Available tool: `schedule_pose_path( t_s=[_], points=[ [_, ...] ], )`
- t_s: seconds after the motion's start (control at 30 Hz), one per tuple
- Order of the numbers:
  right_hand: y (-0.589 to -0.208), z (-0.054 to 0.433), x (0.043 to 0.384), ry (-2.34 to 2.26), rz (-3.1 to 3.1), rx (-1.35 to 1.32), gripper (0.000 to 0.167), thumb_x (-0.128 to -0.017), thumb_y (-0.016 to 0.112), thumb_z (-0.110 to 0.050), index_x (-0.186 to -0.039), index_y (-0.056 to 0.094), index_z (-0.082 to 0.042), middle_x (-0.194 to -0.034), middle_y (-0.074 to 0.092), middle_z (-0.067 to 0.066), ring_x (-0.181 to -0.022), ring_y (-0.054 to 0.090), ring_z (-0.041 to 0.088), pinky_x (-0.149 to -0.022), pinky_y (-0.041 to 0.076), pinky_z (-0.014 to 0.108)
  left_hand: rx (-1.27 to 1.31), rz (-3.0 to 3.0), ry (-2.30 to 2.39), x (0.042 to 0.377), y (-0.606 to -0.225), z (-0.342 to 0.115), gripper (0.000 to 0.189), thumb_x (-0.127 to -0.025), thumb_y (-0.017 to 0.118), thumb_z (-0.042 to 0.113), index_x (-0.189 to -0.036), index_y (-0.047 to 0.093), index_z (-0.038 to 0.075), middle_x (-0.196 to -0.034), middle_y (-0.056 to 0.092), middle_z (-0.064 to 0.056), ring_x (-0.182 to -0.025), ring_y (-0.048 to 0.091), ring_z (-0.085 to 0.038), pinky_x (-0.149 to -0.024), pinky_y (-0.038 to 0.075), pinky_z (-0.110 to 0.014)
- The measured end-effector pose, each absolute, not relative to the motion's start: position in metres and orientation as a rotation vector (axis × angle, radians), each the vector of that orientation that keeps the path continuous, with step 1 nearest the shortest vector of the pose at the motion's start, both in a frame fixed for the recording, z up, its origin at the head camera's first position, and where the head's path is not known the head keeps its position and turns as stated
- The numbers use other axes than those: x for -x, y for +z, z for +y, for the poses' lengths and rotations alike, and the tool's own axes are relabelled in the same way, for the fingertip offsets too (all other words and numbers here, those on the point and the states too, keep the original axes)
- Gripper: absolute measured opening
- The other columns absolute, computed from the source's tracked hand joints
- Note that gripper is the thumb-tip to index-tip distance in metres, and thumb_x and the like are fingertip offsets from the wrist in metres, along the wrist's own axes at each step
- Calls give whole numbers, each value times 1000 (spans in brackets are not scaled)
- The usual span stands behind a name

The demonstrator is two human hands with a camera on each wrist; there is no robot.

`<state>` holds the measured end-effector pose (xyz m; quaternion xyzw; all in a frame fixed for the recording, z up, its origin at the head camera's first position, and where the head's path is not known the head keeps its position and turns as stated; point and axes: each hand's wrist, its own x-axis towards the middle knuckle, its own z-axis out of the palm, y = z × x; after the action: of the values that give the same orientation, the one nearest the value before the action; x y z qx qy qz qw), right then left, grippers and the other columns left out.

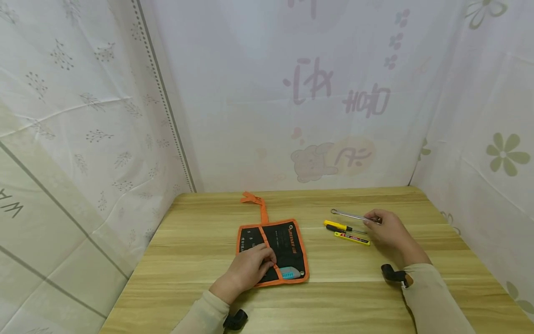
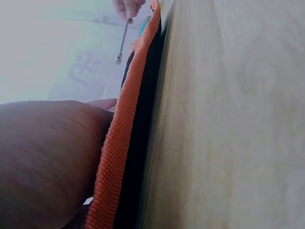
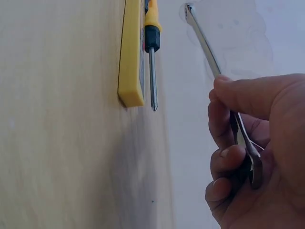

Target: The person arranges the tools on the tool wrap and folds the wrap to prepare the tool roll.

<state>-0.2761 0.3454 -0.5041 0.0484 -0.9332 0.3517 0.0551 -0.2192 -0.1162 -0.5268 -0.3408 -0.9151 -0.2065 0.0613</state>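
My right hand holds a combination wrench above the table, its ring end pointing left. In the right wrist view, the thumb and fingers curl round the wrench, and its other end lies against the palm. My left hand is at the black tool pouch with orange trim, thumb and fingertips pinching the pocket's orange edge. A teal and grey item shows in the pouch's lower right. Part of the pocket is hidden under the left hand.
Below the wrench lie a yellow and black screwdriver and a slim yellow box. The pouch's orange strap stretches toward the back edge of the wooden table. Printed curtains hang behind and at both sides.
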Motion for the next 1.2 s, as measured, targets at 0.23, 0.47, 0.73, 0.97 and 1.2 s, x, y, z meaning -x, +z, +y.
schedule_pose_path(
  t_s=[0.23,0.47,0.73,0.97,1.2],
  points=[
    [-505,339,279,1135,-2819,-173,19,-104,69,-30,-110,73,-12,-100,68,6,-87,57,24,-73,47,38,1028,-2780,-622,220,-527,-116,8,-100,75,21,-100,69,27,-93,56,16,-79,57,2,-67,51,-22],
    [-503,327,280,1185,-2779,-254,17,-103,71,-28,-110,74,-13,-101,70,3,-87,59,22,-71,50,34,1027,-2780,-620,220,-527,-115,8,-100,75,22,-100,69,28,-93,56,16,-79,57,2,-68,52,-22],
    [-499,307,278,1199,-2771,-321,17,-102,72,-25,-112,74,-11,-105,71,3,-97,65,23,-83,53,42,1040,-2745,-628,220,-527,-116,9,-99,76,20,-99,70,26,-93,56,16,-77,55,3,-66,51,-21],
    [-501,292,277,1244,-2765,-364,16,-102,73,-28,-111,74,-14,-106,71,1,-99,64,23,-85,52,45,1036,-2740,-625,220,-528,-116,10,-99,76,21,-99,69,27,-93,56,16,-78,56,3,-66,51,-21],
    [-502,281,276,1337,-2773,-396,16,-102,72,-21,-113,73,-9,-103,70,1,-93,64,23,-76,53,38,1038,-2731,-624,220,-528,-115,10,-99,76,20,-99,69,27,-93,56,16,-78,56,2,-67,51,-21]
  ],
)
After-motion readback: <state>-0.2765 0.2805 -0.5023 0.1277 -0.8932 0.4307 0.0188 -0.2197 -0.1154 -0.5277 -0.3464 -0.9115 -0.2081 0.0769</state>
